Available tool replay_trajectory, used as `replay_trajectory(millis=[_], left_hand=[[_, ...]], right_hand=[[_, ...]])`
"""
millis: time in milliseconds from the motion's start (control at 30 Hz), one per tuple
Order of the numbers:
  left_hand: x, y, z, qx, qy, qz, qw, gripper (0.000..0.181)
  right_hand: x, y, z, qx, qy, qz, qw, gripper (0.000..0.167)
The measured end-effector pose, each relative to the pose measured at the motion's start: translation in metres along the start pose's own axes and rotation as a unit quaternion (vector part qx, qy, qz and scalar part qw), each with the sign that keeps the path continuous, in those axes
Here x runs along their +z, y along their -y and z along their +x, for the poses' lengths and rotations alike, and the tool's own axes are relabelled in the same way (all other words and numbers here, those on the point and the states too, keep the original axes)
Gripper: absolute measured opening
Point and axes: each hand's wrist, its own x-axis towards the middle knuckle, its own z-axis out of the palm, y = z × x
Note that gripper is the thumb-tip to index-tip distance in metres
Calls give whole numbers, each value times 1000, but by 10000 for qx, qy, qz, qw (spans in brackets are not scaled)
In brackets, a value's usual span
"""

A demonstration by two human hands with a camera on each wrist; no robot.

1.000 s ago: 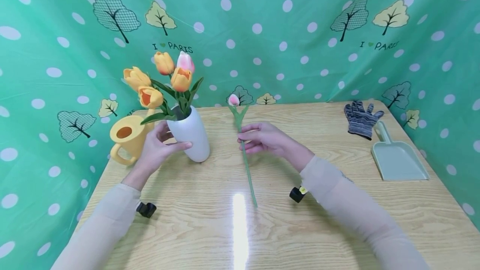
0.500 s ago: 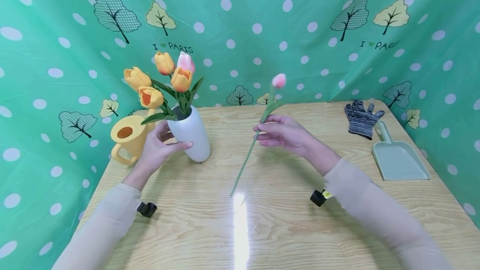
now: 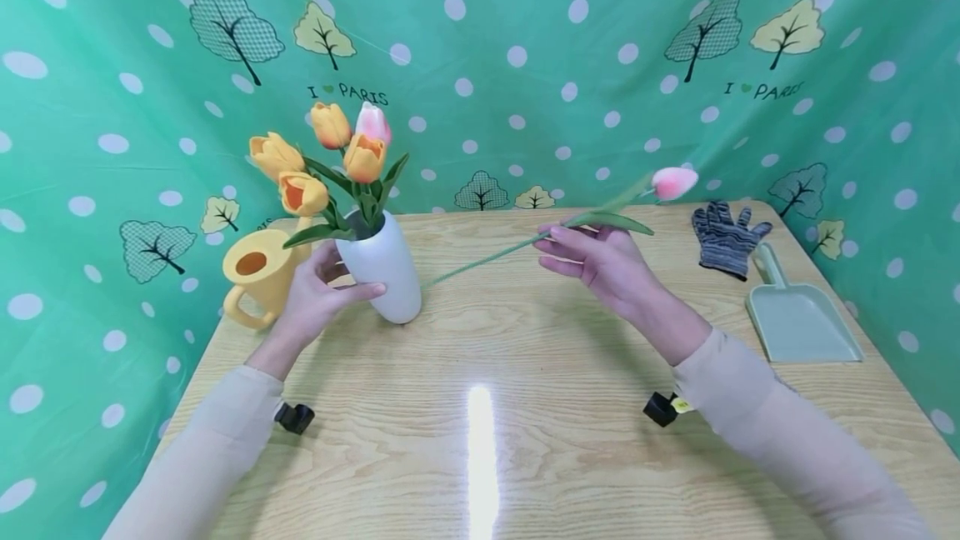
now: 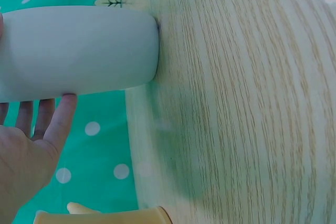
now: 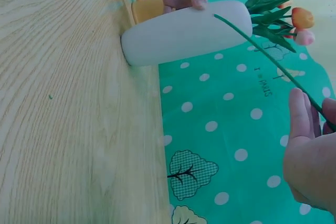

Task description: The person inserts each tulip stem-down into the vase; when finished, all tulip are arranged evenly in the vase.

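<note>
A white vase (image 3: 393, 273) stands on the wooden table at the left, holding several orange tulips (image 3: 365, 158) and a pink one (image 3: 372, 123). My left hand (image 3: 318, 294) grips the vase from its left side, thumb across the front. In the left wrist view, fingertips press the smooth vase wall (image 4: 79, 51). Right of the vase, my right hand (image 3: 607, 269) pinches a single pink tulip (image 3: 675, 183) by its stem below the leaves. It lies slanted in the air, bloom to the right. Its stem end (image 5: 226, 20) overlaps the vase in the right wrist view; whether they touch, I cannot tell.
Close behind the left hand is a yellow watering can (image 3: 258, 277). A grey knitted glove (image 3: 723, 240) and a pale green dustpan (image 3: 802, 323) lie at the table's right end. A green dotted curtain (image 3: 517, 82) hangs behind the table.
My right hand has moved right with the pink tulip and turned it from nearly upright to a slant, bloom swinging right and stem end toward the vase. The left hand and vase stay put.
</note>
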Motion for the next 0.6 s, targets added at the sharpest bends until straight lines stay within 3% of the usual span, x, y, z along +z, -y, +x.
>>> replay_trajectory(millis=[600], left_hand=[[2,-1,-1,6,-39,-111,9999,69]], right_hand=[[19,6,-4,-583,190,305,9977,8]])
